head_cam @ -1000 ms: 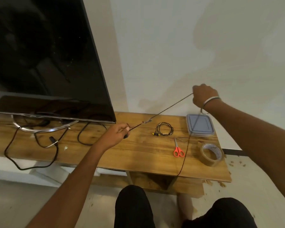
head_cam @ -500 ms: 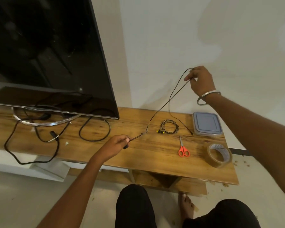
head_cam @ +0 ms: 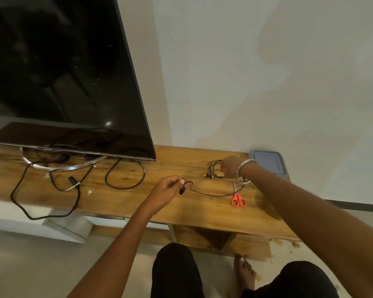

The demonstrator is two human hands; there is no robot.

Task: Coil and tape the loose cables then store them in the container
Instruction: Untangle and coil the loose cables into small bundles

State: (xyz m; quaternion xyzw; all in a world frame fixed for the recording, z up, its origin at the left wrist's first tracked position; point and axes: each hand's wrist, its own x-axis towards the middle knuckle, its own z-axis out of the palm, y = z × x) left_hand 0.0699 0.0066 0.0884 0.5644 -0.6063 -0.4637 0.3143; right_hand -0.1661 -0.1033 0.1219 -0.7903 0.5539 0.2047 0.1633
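Left grip: the left hand point(head_cam: 167, 189) is pinching the dark plug end of a thin black cable point(head_cam: 211, 194) between thumb and fingertips, hovering just above the wooden table point(head_cam: 121, 203).

Right grip: the right hand point(head_cam: 230, 167) is curling its fingers down at the table top, beside the small coiled black cable with yellow plugs point(head_cam: 212, 169); whether it is grasping the thin cable or that coil cannot be told (the knuckles are hiding the fingertips). A silver metal bangle point(head_cam: 244, 166) is sitting on its wrist.

Thin cable: it is sagging from the left grip onto the table and curving across toward the right wrist, passing just past the blades of the scissors.

Scissors: the orange-handled scissors point(head_cam: 238, 198) are lying flat between the two grips, nearer the right one, handles pointing toward the person.

Container: the grey-blue square plastic container with its lid on point(head_cam: 268, 162) is sitting just beyond the right wrist, against the wall.

Beyond the left grip: thick black cables point(head_cam: 125, 175) are looping on the table under the large black flat-screen television point(head_cam: 58, 78).
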